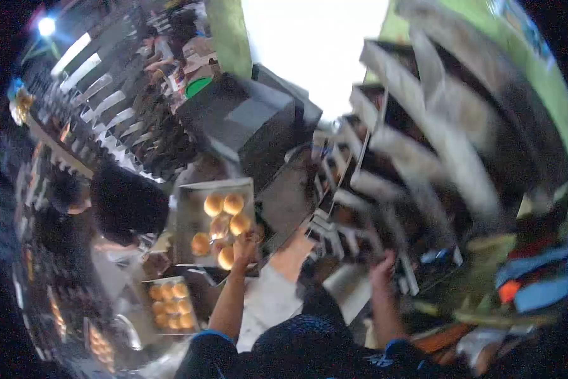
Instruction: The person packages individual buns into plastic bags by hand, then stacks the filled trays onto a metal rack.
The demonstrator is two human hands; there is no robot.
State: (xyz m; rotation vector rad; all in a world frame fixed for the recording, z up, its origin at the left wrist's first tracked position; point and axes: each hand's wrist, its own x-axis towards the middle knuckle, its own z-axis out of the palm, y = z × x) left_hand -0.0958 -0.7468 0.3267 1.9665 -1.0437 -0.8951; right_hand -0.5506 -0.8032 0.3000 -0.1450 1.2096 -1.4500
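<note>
My left hand (246, 247) is over the lower right part of a pale metal tray (188, 218), close to its right wall. Several round golden buns (218, 226) lie spread in that tray, one of them right beside my fingers. Blur hides whether the fingers grip the tray wall, touch a bun or only hover. My right hand (382, 265) is raised at the near lower end of a tall rack (385, 148) filled with trays. Its fingers are smeared, and I cannot make out whether it touches a tray edge.
A smaller tray of buns (171, 306) lies at the lower left, with more bun trays (99, 344) beyond it. Two people with dark hair (129, 202) are at the left. Dark grey boxy equipment (252, 117) stands ahead. Blue and orange items (539, 284) are at the right.
</note>
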